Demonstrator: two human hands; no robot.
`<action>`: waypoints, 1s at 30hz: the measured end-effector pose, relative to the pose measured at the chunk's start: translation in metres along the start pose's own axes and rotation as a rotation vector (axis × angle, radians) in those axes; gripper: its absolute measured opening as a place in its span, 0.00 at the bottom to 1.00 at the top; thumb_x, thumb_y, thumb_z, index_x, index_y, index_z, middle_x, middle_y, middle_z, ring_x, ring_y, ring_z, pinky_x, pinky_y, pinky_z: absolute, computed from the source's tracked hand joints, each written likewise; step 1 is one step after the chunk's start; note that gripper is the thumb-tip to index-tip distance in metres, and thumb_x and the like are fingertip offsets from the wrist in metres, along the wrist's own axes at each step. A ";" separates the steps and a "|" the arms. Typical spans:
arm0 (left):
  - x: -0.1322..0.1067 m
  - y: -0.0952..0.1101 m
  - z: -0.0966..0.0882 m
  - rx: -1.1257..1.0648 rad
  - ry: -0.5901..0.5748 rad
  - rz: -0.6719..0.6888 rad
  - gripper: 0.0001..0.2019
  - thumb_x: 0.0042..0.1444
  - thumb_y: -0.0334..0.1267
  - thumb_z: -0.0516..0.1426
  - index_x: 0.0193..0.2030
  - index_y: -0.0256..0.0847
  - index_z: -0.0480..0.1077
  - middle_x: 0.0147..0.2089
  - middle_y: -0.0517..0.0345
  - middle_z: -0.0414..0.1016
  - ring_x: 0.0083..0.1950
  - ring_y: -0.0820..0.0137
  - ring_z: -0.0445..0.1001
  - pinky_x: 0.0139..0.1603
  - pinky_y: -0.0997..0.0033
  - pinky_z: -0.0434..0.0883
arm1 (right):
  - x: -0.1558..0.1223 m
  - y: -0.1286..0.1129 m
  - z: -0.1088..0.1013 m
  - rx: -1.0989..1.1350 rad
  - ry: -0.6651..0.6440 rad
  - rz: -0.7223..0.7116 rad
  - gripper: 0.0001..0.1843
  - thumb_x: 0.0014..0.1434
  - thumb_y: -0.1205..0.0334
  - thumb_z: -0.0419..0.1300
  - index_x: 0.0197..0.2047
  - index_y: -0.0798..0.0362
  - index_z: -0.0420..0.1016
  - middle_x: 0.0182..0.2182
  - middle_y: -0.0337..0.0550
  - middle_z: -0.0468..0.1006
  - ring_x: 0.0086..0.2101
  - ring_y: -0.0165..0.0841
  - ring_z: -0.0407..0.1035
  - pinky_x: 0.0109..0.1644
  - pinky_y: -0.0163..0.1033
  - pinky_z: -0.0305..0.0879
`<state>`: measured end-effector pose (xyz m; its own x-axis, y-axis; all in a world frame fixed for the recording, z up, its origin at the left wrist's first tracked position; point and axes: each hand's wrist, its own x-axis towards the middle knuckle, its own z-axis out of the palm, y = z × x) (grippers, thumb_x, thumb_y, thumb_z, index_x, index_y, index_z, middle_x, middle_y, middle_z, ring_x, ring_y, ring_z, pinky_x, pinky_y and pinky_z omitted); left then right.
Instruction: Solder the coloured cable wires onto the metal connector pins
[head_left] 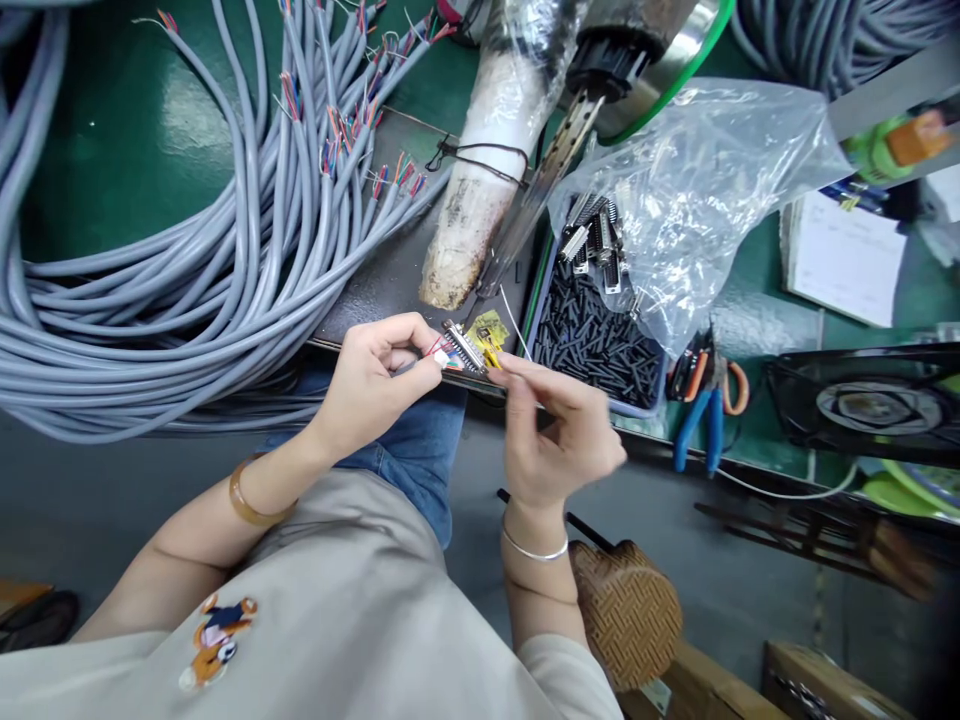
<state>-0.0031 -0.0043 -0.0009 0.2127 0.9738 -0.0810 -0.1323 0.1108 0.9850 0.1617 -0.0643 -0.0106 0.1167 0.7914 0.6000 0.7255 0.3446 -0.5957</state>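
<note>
My left hand [375, 385] is closed around the end of a grey cable with its coloured wires fanned out. The wires meet a small metal multi-pin connector [463, 347] held at the edge of the bench. My right hand [555, 430] is closed in a pinch at the connector's right side, next to a yellow clamp [489, 332]. What its fingertips hold is too small to make out. A soldering iron with a wrapped handle [480, 190] points down toward the connector.
A large bundle of grey cables [187, 270] with stripped coloured ends covers the green bench on the left. A tray of black sleeve pieces [592, 345] and a clear bag of connectors [690, 190] lie to the right, with blue-handled pliers [701, 400] and a fan [870, 405].
</note>
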 end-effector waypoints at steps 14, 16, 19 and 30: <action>0.001 0.002 0.005 0.133 0.077 0.080 0.07 0.51 0.33 0.61 0.26 0.38 0.68 0.25 0.61 0.70 0.25 0.78 0.66 0.24 0.80 0.61 | 0.006 0.006 0.021 0.228 0.016 -0.023 0.11 0.60 0.75 0.65 0.41 0.50 0.73 0.45 0.43 0.86 0.44 0.33 0.82 0.46 0.39 0.81; 0.002 0.003 0.005 0.141 0.077 0.084 0.07 0.52 0.33 0.61 0.26 0.38 0.68 0.25 0.61 0.69 0.25 0.78 0.64 0.23 0.80 0.60 | 0.007 0.007 0.022 0.237 0.020 -0.020 0.11 0.59 0.75 0.65 0.40 0.50 0.73 0.45 0.43 0.86 0.44 0.33 0.82 0.46 0.39 0.81; 0.001 0.004 0.005 0.153 0.077 0.105 0.06 0.52 0.33 0.62 0.26 0.38 0.69 0.25 0.61 0.69 0.24 0.79 0.62 0.23 0.80 0.58 | 0.009 0.006 0.021 0.222 0.029 -0.033 0.11 0.59 0.75 0.66 0.40 0.50 0.74 0.45 0.43 0.86 0.43 0.34 0.82 0.44 0.40 0.81; 0.002 0.005 0.003 0.066 0.037 0.020 0.07 0.52 0.34 0.62 0.27 0.37 0.69 0.27 0.61 0.71 0.23 0.82 0.58 0.21 0.80 0.56 | 0.010 0.001 0.014 -0.028 0.034 -0.219 0.09 0.59 0.73 0.66 0.36 0.51 0.73 0.44 0.44 0.87 0.39 0.32 0.83 0.42 0.35 0.79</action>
<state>-0.0005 -0.0028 0.0045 0.1743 0.9825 -0.0651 -0.0722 0.0787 0.9943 0.1544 -0.0486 -0.0128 -0.0230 0.6814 0.7316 0.7546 0.4918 -0.4344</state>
